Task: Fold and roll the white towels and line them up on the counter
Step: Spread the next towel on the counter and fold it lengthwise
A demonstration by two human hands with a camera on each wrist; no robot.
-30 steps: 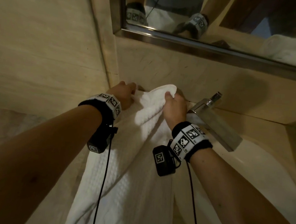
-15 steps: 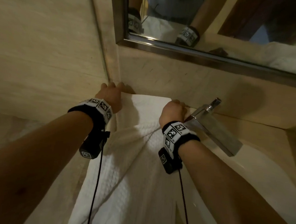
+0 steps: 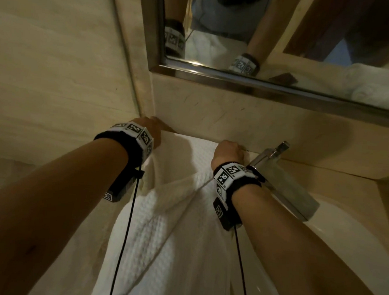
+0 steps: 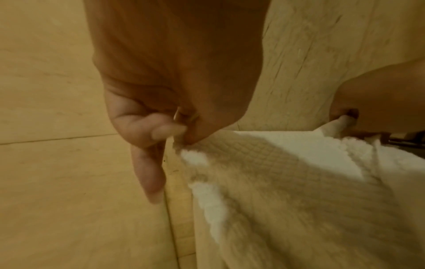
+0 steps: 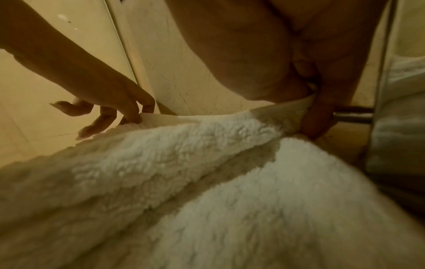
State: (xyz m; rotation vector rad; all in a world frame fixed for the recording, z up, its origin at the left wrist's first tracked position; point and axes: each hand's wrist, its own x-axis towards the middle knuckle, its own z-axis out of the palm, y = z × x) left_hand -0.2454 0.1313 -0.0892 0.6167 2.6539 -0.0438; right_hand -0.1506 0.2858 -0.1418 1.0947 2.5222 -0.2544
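A long white towel [image 3: 172, 225] lies lengthwise on the beige stone counter, its far edge against the back wall and its near end hanging toward me. My left hand [image 3: 152, 131] pinches the far left corner of the towel [image 4: 264, 172] between thumb and forefinger, while the other fingers [image 4: 149, 174] hang loose. My right hand [image 3: 228, 150] pinches the far right corner of the towel [image 5: 207, 163], right beside the faucet. A diagonal crease runs down the middle of the towel.
A chrome faucet [image 3: 280, 182] stands just right of my right hand, over a white sink basin [image 3: 347, 236]. A framed mirror [image 3: 286, 50] hangs above the back wall and reflects white towels. The side wall [image 3: 52, 70] closes the counter's left end.
Both hands carried the towel's raised far edge forward and down, spreading it flat against the back wall. The hands moved apart to the two corners.
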